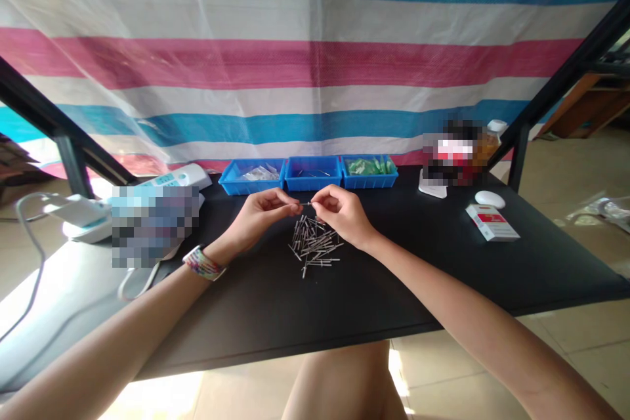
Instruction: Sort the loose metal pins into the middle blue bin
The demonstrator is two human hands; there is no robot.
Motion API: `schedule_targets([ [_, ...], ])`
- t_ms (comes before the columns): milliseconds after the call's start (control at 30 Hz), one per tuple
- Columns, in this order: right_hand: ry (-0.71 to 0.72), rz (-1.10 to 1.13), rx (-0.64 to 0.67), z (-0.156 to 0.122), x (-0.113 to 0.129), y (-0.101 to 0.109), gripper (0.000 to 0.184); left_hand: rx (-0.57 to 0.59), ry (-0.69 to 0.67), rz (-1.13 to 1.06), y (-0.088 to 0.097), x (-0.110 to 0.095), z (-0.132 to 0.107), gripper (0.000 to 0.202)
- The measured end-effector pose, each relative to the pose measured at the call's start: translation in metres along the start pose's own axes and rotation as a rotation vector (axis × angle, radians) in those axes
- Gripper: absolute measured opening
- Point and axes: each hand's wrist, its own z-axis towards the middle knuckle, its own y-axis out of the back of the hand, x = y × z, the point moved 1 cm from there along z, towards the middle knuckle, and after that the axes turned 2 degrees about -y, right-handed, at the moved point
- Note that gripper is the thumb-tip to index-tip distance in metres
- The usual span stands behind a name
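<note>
My left hand and my right hand meet over the middle of a black table. Both are closed in a pinch. Between their fingertips runs one thin metal pin, each hand gripping one end of it. Just below and between the hands lies a loose pile of several similar metal pins on the tabletop. A coloured beaded bracelet is on my left wrist.
Three blue trays stand in a row at the table's back edge; the right one holds green parts. A red-and-white box, a white mouse and a white device with a cord sit at the sides. A striped tarp hangs behind.
</note>
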Motion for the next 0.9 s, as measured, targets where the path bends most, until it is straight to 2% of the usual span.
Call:
schedule_targets([
  [200,-0.046,0.075,0.026,-0.0006,0.0,0.0005,0.034,0.057,-0.066,0.131,-0.0035,-0.0045,-0.0016,0.036],
  [367,-0.034,0.07,0.036,-0.0017,0.005,0.0008,0.04,0.035,-0.167,0.259,-0.0066,-0.0078,-0.0044,0.036],
  [667,-0.054,0.076,0.01,-0.0036,0.0079,-0.0042,0.032,0.004,-0.212,0.511,-0.0053,-0.008,-0.0077,0.038],
  [900,-0.049,0.132,-0.007,-0.0043,0.0086,-0.0049,0.02,0.057,-0.2,0.487,-0.0038,-0.009,-0.0076,0.039],
])
